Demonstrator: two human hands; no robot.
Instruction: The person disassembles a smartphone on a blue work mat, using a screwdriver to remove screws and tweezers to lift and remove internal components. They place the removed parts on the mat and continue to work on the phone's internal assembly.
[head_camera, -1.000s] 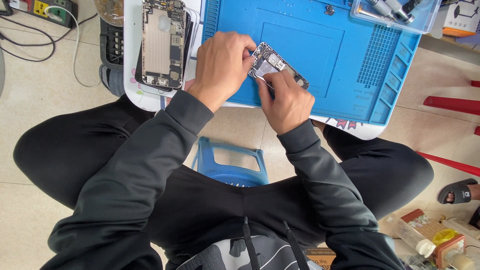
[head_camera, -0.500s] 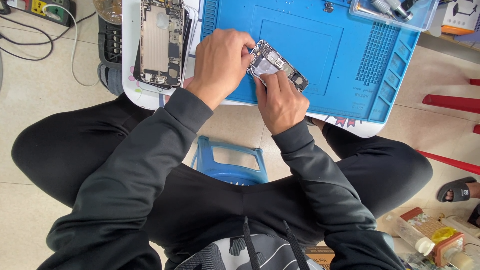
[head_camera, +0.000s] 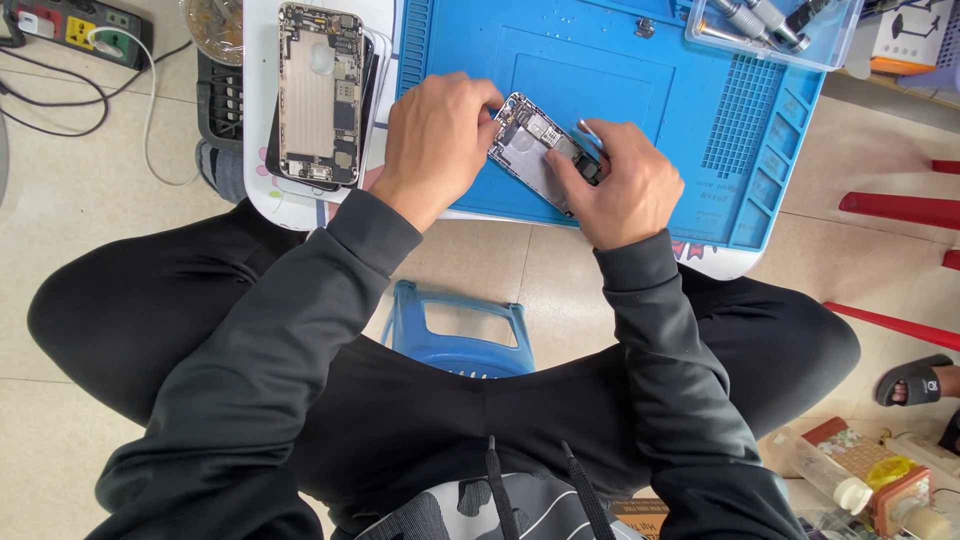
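Seen from above, a seated person in black sleeves works on an opened phone chassis (head_camera: 541, 150) at upper centre of the frame, over a blue repair mat (head_camera: 690, 110). The left hand (head_camera: 437, 140) curls around the chassis's upper-left end, fingers closed on its edge; its fingertips are hidden behind the hand. The right hand (head_camera: 625, 185) grips the lower-right end, thumb pressed on the exposed inner side, and a thin silvery tool tip (head_camera: 588, 130) pokes out above its fingers. Whether that tool is tweezers or a driver is hard to make out.

At upper left, a second stripped phone housing (head_camera: 318, 95) lies face-open on the white table (head_camera: 262, 195), stacked on a dark panel mostly covered by it. A clear tray (head_camera: 770, 45) holding metal tools is cut off by the top edge at upper right. A power strip (head_camera: 75, 25) sits at the far upper left corner, partly cropped. A blue plastic stool (head_camera: 460, 335) shows between the person's knees, and a sandalled foot (head_camera: 915, 380) enters at the right edge.
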